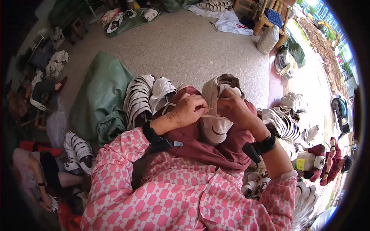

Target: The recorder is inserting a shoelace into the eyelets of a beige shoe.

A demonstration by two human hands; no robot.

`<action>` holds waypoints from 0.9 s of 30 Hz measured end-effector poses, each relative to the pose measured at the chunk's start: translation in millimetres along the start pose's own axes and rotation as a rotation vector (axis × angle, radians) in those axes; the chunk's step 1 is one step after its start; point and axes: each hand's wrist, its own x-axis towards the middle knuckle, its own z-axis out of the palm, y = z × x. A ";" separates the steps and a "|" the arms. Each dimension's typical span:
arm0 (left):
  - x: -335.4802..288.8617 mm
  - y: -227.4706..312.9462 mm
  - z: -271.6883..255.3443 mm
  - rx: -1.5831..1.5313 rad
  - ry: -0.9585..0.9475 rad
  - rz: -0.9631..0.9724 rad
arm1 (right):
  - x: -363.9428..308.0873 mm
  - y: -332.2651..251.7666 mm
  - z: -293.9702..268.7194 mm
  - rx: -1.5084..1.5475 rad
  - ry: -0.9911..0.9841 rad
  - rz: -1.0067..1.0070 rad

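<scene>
A beige-white shoe (216,129) rests on my lap, over dark red cloth (185,140), its toe toward me and its brown-lined opening away. My left hand (187,109) is closed at the shoe's left side, fingertips pinching a pale shoelace (209,116). The lace runs across the shoe front toward my right hand (235,109). That hand bends over the shoe's right side with its fingers curled together; what its fingertips grip is hidden behind them. Both wrists wear black straps.
Nested white shoe uppers (138,96) stand left of my lap, beside a green sheet (101,92). More stacked uppers (281,123) lie to the right. At the left edge another person's arm (36,173) reaches down; people in dark red (331,161) sit at far right.
</scene>
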 end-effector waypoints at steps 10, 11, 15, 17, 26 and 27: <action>3.4 4.1 9.6 0.039 -0.028 0.001 | -0.1 -1.7 -2.0 -0.008 -0.010 0.028; 2.6 4.6 10.9 0.032 -0.024 0.007 | -0.3 -1.4 -1.7 -0.007 -0.010 0.029; 2.4 8.1 12.9 0.019 0.018 0.014 | -0.9 0.7 -0.8 0.020 0.000 0.012; 4.6 9.7 12.4 0.013 0.032 0.021 | -1.1 1.5 -0.9 0.021 0.001 -0.001; 6.3 14.3 16.4 0.132 0.074 0.058 | 0.9 0.8 0.9 -0.001 0.003 -0.004; 7.0 15.4 18.4 0.127 0.084 0.055 | 1.0 0.8 1.1 0.011 0.011 0.001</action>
